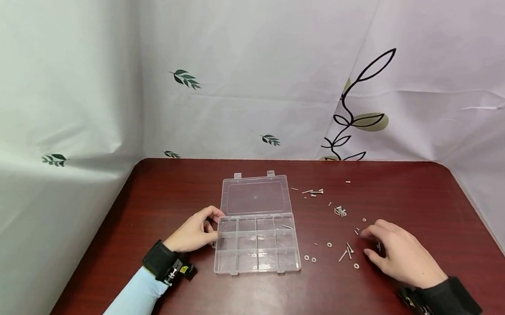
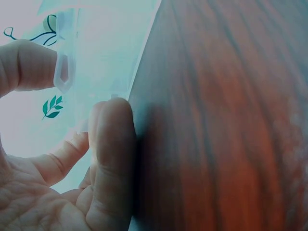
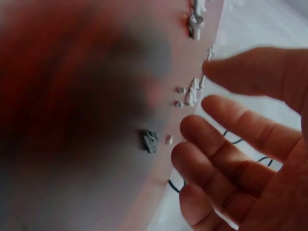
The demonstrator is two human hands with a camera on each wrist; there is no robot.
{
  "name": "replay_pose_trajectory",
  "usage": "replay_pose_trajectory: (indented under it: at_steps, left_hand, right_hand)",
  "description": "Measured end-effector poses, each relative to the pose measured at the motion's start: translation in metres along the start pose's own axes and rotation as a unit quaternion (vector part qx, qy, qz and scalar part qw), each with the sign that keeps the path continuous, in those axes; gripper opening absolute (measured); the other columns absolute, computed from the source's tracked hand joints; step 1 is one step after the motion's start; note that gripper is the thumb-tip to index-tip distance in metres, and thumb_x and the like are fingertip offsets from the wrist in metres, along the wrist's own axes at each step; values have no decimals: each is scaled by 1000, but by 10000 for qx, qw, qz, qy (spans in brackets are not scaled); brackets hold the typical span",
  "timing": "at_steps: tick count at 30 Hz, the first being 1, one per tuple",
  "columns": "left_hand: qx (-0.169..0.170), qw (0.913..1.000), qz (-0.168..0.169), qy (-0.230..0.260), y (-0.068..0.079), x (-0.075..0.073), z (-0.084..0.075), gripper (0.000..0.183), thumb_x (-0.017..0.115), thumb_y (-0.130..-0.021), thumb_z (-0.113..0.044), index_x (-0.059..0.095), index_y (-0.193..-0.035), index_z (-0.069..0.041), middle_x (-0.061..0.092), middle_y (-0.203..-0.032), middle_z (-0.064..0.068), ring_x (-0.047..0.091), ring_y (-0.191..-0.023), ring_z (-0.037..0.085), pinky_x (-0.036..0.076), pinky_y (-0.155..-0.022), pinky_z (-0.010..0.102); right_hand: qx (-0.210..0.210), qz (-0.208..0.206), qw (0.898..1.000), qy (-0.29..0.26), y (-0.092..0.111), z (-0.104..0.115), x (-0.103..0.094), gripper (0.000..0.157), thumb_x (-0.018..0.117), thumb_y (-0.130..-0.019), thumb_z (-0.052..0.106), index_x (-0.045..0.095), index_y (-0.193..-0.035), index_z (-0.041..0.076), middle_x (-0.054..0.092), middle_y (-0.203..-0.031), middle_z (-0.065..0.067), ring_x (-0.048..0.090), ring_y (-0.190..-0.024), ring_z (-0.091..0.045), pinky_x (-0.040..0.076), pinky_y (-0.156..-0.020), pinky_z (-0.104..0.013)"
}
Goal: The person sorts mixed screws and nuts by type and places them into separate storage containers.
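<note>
A clear, rectangular plastic compartment box (image 1: 226, 263) was set open on a dark red, wood-grained tabletop (image 1: 321, 306), its left edge gripped between the curled fingers and thumb of the left hand (image 1: 193, 229). The right hand (image 1: 405, 253) was poised beside scattered hardware, its fingers apart and loosely bent; nothing was seen grasped in it. A thin silver metal screw (image 1: 287, 226) was lodged aslant in the far right corner compartment.

It was judged that the flat, silver ring washers (image 1: 313, 260) and slim, straight-shanked silver screws (image 1: 343, 255) could be scattered if brushed by the fingers, or dropped if pinched off-centre, the pieces being tiny. Were the left edge lifted, the box could be tilted and the lodged screw displaced; the thin, translucent plastic lid (image 1: 254, 197), folded back flat, might also be swung inward.

The box was divided by thin, straight partitions; the lid was edged by two small tabs. A creased white sheet printed with leaves (image 1: 260, 54) was hung behind.
</note>
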State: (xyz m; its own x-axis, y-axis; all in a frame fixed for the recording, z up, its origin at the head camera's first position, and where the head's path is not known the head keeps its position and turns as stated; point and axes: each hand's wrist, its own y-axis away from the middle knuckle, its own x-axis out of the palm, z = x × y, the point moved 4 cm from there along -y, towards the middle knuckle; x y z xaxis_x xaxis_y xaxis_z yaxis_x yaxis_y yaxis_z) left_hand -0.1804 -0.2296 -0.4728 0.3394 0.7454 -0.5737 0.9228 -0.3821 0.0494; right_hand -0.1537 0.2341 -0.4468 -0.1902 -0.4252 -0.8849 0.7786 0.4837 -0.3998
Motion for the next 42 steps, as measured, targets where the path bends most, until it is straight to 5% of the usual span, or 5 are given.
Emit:
replay_pose_trajectory:
  at_steps: [7,20,29,37,42]
  left_hand:
    - [-12,9999,-69,138,-1,-1,6,43,66,-80,-1,56,-122,-5,54,-106,12,55,-66,17,50,-59,27]
    - [67,9999,-88,70,7,-3,-29,39,63,-79,5,54,-117,5,51,-103,21,54,-65,20,49,-59,25]
    - [6,9997,-115,-226,0,3,1,40,63,-80,4,55,-119,0,52,-103,17,56,-66,19,50,-60,26]
    - [126,9997,-148,-165,2,-1,-12,39,65,-80,1,56,-118,0,53,-103,15,55,-66,16,48,-61,25]
    - [86,9999,-93,-69,-1,-1,6,40,68,-80,-5,58,-119,-7,54,-104,8,57,-68,15,50,-63,26]
  right_hand:
    - [-165,20,9992,-366,1,21,12,29,85,-66,23,61,-83,30,45,-78,21,43,-68,5,36,-62,-14]
    - [1089,413,9931,136,5,35,22,34,80,-72,26,48,-68,32,38,-61,19,33,-54,2,31,-51,-24]
    - [1279,686,9893,181,2,31,23,29,74,-74,21,49,-65,32,36,-57,20,36,-53,0,32,-50,-26]
    - [1286,808,9881,223,2,29,23,29,72,-68,19,46,-61,32,38,-56,19,35,-52,-2,33,-50,-27]
    - [1275,582,9898,241,0,27,21,31,73,-65,21,45,-59,34,37,-54,22,35,-50,-1,32,-49,-26]
